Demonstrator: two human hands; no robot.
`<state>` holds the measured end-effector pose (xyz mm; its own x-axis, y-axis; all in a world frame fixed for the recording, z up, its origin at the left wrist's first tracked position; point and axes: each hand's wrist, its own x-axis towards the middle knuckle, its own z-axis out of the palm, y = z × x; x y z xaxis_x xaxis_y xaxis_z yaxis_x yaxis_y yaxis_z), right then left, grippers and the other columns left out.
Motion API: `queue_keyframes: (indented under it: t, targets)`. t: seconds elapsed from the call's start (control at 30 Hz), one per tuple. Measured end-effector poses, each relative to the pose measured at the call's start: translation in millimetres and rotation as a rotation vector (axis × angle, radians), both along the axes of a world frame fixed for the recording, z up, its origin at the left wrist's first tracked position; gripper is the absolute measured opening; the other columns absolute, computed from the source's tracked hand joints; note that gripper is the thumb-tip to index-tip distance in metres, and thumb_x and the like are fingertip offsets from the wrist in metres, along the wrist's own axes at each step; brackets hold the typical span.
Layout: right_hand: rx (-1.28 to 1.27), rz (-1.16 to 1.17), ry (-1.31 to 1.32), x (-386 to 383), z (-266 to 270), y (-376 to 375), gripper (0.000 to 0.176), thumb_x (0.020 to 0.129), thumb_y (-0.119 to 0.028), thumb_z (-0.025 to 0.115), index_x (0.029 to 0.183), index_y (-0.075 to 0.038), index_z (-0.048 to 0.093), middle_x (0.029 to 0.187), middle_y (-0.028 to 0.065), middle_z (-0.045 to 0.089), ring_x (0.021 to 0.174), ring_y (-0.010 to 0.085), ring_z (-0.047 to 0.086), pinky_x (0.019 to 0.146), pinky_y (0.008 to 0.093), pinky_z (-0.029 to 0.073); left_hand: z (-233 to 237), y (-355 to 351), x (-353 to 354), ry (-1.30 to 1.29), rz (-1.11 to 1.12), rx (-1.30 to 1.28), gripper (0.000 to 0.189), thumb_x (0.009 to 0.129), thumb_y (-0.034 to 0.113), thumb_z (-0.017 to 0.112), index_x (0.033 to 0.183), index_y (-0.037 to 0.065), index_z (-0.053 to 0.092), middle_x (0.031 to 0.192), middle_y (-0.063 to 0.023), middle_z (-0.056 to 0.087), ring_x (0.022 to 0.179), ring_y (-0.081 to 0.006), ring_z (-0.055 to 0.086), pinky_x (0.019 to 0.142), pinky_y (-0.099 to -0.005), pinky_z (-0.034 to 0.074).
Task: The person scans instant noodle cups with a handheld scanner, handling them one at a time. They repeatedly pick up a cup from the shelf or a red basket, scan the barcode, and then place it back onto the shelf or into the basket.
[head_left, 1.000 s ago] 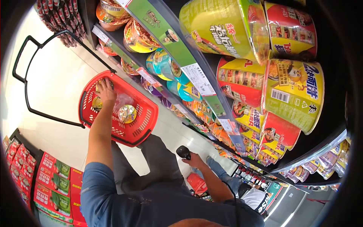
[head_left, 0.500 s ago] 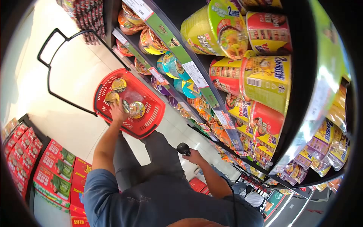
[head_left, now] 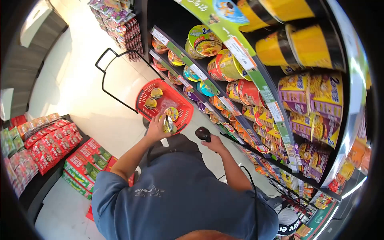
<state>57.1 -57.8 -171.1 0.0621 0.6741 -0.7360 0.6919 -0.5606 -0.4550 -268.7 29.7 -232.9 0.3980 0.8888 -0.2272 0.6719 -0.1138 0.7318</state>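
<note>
My left hand point(head_left: 155, 129) is closed around a small round container point(head_left: 169, 124) with a shiny, yellow-green label, held over the near edge of a red shopping basket point(head_left: 143, 93). Inside the basket lie a few similar round containers: one point(head_left: 156, 93) at the far end, another point(head_left: 151, 103) beside it, and a third point(head_left: 172, 113) near the held one. My right hand point(head_left: 216, 143) grips a black handheld scanner point(head_left: 203, 133) by its handle, to the right of the basket. What the labels say cannot be read.
Shelves of instant noodle cups point(head_left: 236, 66) with price rails point(head_left: 236, 52) run along my right. The basket's black pull handle point(head_left: 105, 72) reaches out over the floor. To the left are red snack packs point(head_left: 54, 146) and stacked red-and-green boxes point(head_left: 90, 162).
My left hand has come up from inside the basket towards my body, now with a container in it. The view has shifted; my right hand still has the scanner.
</note>
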Motion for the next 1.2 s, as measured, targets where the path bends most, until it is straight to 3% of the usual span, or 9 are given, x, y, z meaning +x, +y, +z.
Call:
queue_keyframes:
  t: [0.17, 0.4, 0.53, 0.63, 0.73, 0.87, 0.97, 1.13, 1.2]
  targets:
    - [0.083, -0.3, 0.341, -41, 75, 34, 0.036, 0.079, -0.027, 0.078, 0.097, -0.002, 0.059, 0.06, 0.0005, 0.054, 0.05, 0.0105, 0.053, 0.046, 0.0277, 0.042, 87, 19, 13, -0.027, -0.112, 0.099, 0.104, 0.057, 0.038, 0.08, 0.141, -0.001, 0.033, 0.137, -0.0253, 0.042, 0.123, -0.0419, 0.043, 0.107, -0.0466, 0.035]
    - [0.157, -0.554, 0.773, -49, 103, 40, 0.028, 0.085, -0.022, 0.072, 0.099, -0.003, 0.057, 0.083, 0.0056, 0.061, 0.054, 0.0123, 0.057, 0.049, 0.0277, 0.044, 172, 28, 34, -0.183, -0.23, 0.324, 0.104, 0.058, 0.036, 0.081, 0.141, -0.003, 0.032, 0.133, -0.0244, 0.045, 0.12, -0.041, 0.045, 0.103, -0.0459, 0.038]
    - [0.314, -0.661, 0.896, -53, 101, 38, 0.033, 0.084, -0.021, 0.074, 0.106, 0.0, 0.062, 0.086, 0.0072, 0.066, 0.07, 0.0155, 0.063, 0.067, 0.03, 0.05, 198, 27, 39, -0.184, -0.305, 0.309, 0.105, 0.059, 0.038, 0.08, 0.142, -0.003, 0.031, 0.132, -0.0255, 0.047, 0.118, -0.0411, 0.047, 0.103, -0.0451, 0.039]
    - [0.407, -0.732, 1.065, -57, 104, 37, 0.041, 0.087, -0.018, 0.071, 0.12, 0.001, 0.058, 0.112, 0.0102, 0.063, 0.099, 0.0176, 0.062, 0.087, 0.0331, 0.05, 213, 19, 43, -0.148, -0.333, 0.248, 0.107, 0.059, 0.04, 0.081, 0.144, 0.0, 0.029, 0.132, -0.0261, 0.047, 0.12, -0.0432, 0.046, 0.103, -0.0472, 0.039]
    - [0.426, -0.713, 1.066, -57, 101, 33, 0.042, 0.087, -0.017, 0.071, 0.121, 0.001, 0.057, 0.113, 0.009, 0.063, 0.1, 0.0167, 0.061, 0.089, 0.033, 0.049, 208, 15, 46, -0.137, -0.356, 0.212, 0.108, 0.06, 0.041, 0.083, 0.144, 0.002, 0.028, 0.133, -0.0265, 0.047, 0.124, -0.0447, 0.044, 0.104, -0.0487, 0.037]
    - [0.387, -0.782, 1.01, -58, 87, 22, 0.041, 0.085, -0.018, 0.073, 0.118, 0.0, 0.058, 0.108, 0.0047, 0.062, 0.095, 0.0123, 0.058, 0.086, 0.0292, 0.046, 187, 14, 46, -0.275, -0.264, 0.003, 0.099, 0.07, 0.037, 0.083, 0.144, 0.0, 0.029, 0.133, -0.0225, 0.049, 0.126, -0.0342, 0.047, 0.105, -0.0432, 0.038]
    - [0.43, -0.784, 0.957, -59, 92, 13, 0.041, 0.084, -0.019, 0.075, 0.116, -0.001, 0.059, 0.104, 0.0028, 0.062, 0.093, 0.0104, 0.056, 0.083, 0.027, 0.045, 144, 18, 37, -0.587, -0.112, -0.656, 0.067, 0.09, 0.027, 0.068, 0.142, 0.001, 0.035, 0.129, -0.0121, 0.054, 0.119, -0.0181, 0.052, 0.103, -0.0332, 0.039]
    - [0.413, -0.777, 0.904, -56, 89, 0, 0.041, 0.082, -0.02, 0.076, 0.115, 0.0, 0.061, 0.102, 0.0023, 0.062, 0.091, 0.0101, 0.056, 0.082, 0.0263, 0.044, 150, 6, 35, -0.709, -0.141, -0.826, 0.061, 0.093, 0.024, 0.063, 0.143, 0.003, 0.035, 0.132, -0.0087, 0.052, 0.121, -0.0169, 0.05, 0.103, -0.034, 0.039]
    - [0.449, -0.747, 0.889, -58, 90, -1, 0.041, 0.082, -0.021, 0.076, 0.114, -0.001, 0.061, 0.102, 0.0023, 0.062, 0.091, 0.0102, 0.055, 0.082, 0.0265, 0.044, 150, 8, 35, -0.892, -0.041, -1.194, 0.059, 0.095, 0.024, 0.058, 0.145, 0.005, 0.033, 0.135, -0.0091, 0.05, 0.124, -0.019, 0.049, 0.106, -0.0359, 0.038]
